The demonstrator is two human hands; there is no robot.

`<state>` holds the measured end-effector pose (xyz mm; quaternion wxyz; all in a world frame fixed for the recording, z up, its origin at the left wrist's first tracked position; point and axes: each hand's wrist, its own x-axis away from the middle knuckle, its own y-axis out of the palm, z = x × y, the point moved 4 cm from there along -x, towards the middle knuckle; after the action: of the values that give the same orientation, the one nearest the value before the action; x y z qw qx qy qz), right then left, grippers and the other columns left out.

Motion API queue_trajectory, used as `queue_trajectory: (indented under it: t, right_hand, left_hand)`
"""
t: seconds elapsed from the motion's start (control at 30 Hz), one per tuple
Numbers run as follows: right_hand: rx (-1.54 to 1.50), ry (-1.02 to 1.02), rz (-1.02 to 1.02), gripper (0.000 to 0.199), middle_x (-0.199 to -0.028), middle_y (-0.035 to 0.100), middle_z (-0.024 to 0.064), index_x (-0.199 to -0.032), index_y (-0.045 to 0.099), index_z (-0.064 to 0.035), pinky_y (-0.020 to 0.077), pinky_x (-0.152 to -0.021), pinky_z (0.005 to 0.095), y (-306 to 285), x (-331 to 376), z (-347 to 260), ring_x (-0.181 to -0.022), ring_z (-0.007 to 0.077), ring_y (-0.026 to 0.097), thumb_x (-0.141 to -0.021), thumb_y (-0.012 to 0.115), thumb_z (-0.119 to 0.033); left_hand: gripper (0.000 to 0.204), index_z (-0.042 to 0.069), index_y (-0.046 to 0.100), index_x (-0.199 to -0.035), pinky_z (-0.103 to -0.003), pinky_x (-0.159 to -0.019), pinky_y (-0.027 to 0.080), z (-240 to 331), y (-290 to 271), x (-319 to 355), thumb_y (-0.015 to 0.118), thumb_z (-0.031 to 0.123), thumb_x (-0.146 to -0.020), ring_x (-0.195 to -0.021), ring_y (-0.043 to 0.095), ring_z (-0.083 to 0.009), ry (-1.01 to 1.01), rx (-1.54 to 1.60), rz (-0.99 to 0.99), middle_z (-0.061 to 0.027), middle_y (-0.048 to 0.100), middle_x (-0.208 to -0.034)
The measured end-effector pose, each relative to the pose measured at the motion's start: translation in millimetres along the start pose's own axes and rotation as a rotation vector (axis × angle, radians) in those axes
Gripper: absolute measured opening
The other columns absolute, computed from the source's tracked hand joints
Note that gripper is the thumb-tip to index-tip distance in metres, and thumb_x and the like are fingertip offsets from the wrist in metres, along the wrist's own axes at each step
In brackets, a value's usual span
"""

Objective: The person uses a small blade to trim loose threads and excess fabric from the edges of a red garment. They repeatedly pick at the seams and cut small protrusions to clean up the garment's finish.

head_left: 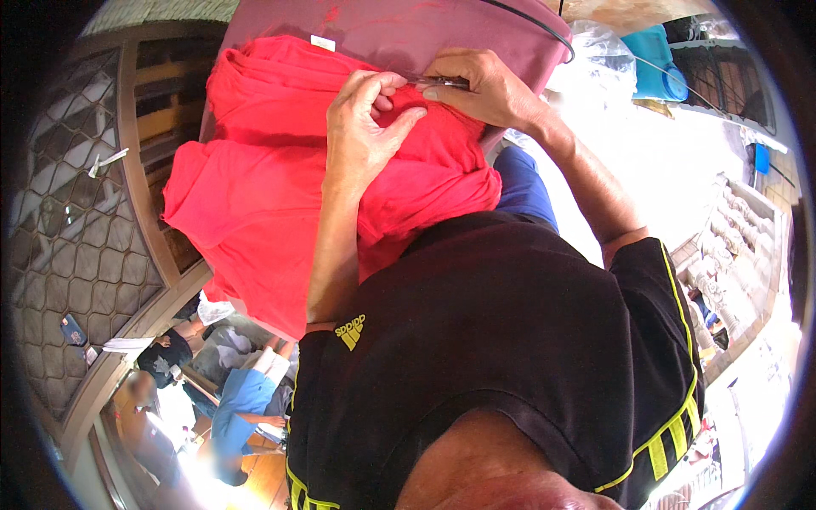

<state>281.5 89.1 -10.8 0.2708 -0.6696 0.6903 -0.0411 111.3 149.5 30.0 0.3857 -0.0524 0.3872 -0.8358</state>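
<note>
A large heap of red cloth (263,187) lies over a maroon plastic tub (399,25) and hangs down its near left side. Above the cloth, my right hand (484,89) grips a small dark metal tool (448,82), which looks like thread snips, pointing left. My left hand (365,119) is raised over the cloth close to the tool's tip, fingers curled and thumb held apart from them. Whatever sits between those fingers, perhaps a thread, is too small to make out. A little white label (323,42) shows at the cloth's far edge.
A metal lattice gate (85,212) stands on the left. People, one in a blue shirt (238,408), are at the lower left. Clear plastic bags (599,64) and a turquoise container (654,64) are at the far right. A pale balustrade (731,246) is on the right.
</note>
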Motion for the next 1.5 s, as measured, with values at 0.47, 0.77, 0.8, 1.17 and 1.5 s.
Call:
queue_trajectory:
  t: [0.47,0.77,0.8,1.17,1.5]
  right_hand:
    - [-0.108,0.148,0.092,0.029,-0.096,0.066,0.0083,-0.115,0.06,-0.001,0.0506,-0.077,0.0309,-24,10,-8,-0.087,0.0153,0.062,-0.098,0.063,-0.025]
    - [0.228,-0.015,-0.045,0.02,-0.099,0.068,0.0152,-0.108,0.06,-0.0053,0.0535,-0.077,0.0439,2,-4,-18,-0.093,0.0359,0.067,-0.094,0.064,-0.019]
    - [0.232,-0.012,-0.055,0.019,-0.099,0.068,0.0151,-0.108,0.06,-0.0054,0.0533,-0.077,0.0441,3,-7,-18,-0.093,0.0358,0.067,-0.094,0.064,-0.019]
    - [0.143,-0.11,-0.109,0.017,-0.097,0.068,0.0148,-0.106,0.059,-0.0051,0.0521,-0.079,0.0439,12,-25,-10,-0.093,0.0352,0.066,-0.094,0.062,-0.016]
    - [-0.054,-0.046,-0.181,0.016,-0.095,0.07,0.0145,-0.106,0.058,-0.0014,0.052,-0.081,0.0403,10,-25,-3,-0.091,0.0311,0.068,-0.097,0.059,-0.015]
  left_hand:
    - [0.003,0.001,0.065,-0.088,-0.03,-0.057,0.049,-15,1,-11,0.068,0.001,-0.088,-0.062,0.063,-0.0149,-0.109,0.125,-0.017,-0.0092,0.065,-0.074]
    - [0.013,0.002,0.054,-0.088,-0.03,-0.055,0.05,-12,-8,-12,0.062,0.007,-0.097,-0.06,0.065,-0.0168,-0.143,0.067,-0.005,-0.0099,0.067,-0.072]
    - [0.013,0.003,0.054,-0.088,-0.03,-0.055,0.049,-13,-9,-12,0.062,0.008,-0.097,-0.06,0.065,-0.0167,-0.148,0.058,-0.008,-0.0095,0.066,-0.071]
    - [0.014,0.002,0.058,-0.091,-0.024,-0.052,0.05,-23,-13,-22,0.059,0.012,-0.101,-0.06,0.063,-0.0088,-0.079,0.133,-0.051,-0.001,0.058,-0.073]
    - [0.015,0.004,0.057,-0.091,-0.023,-0.051,0.05,-22,-13,-30,0.057,0.013,-0.103,-0.06,0.062,-0.0079,-0.079,0.272,-0.18,0.0008,0.056,-0.074]
